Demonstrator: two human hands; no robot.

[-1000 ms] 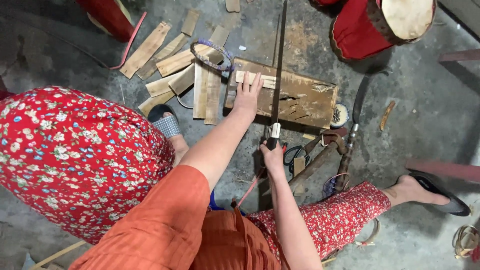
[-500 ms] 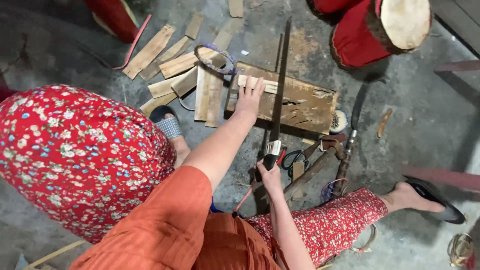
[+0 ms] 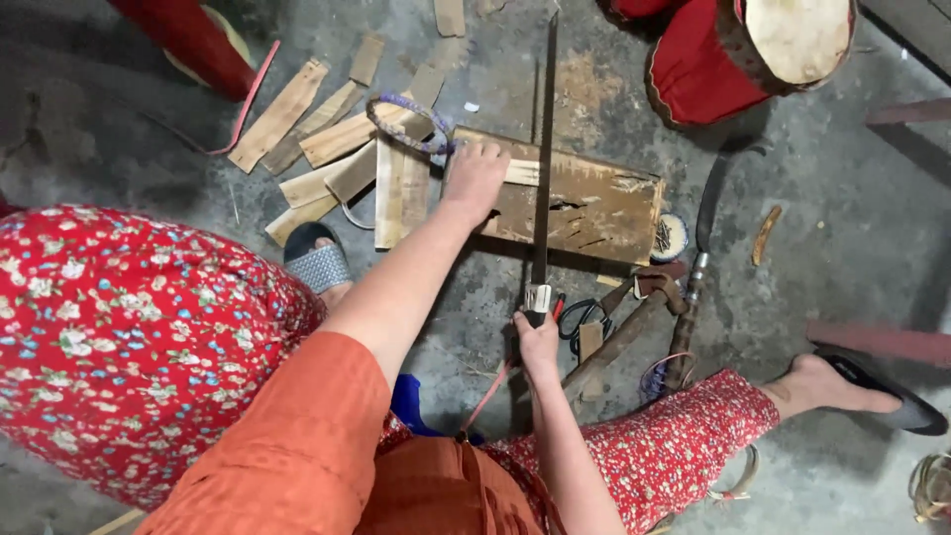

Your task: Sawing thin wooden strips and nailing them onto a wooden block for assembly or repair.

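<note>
Two bare hands are at work over the concrete floor, seen from above past an orange sleeve and red flowered trousers. Nearest, the right hand is wrapped tight around the handle of a long saw, its grip fully closed on the dark end just below a pale collar on the blade. The saw looks like a thin, straight strip of dark metal, stiff along its length but likely springy sideways, so it is best held at the handle, well clear of the toothed edge. Just beside that hand lie a hammer and a curved knife. Farther out, the left hand presses flat, fingers spread, on a pale wooden slat that rests on a worn wooden block; its grip pins the slat down rather than curling round it. The slat looks light, dry and rigid, liable to slide unless held close to the blade, which crosses it. Beyond lie loose slats and a red drum.
</note>
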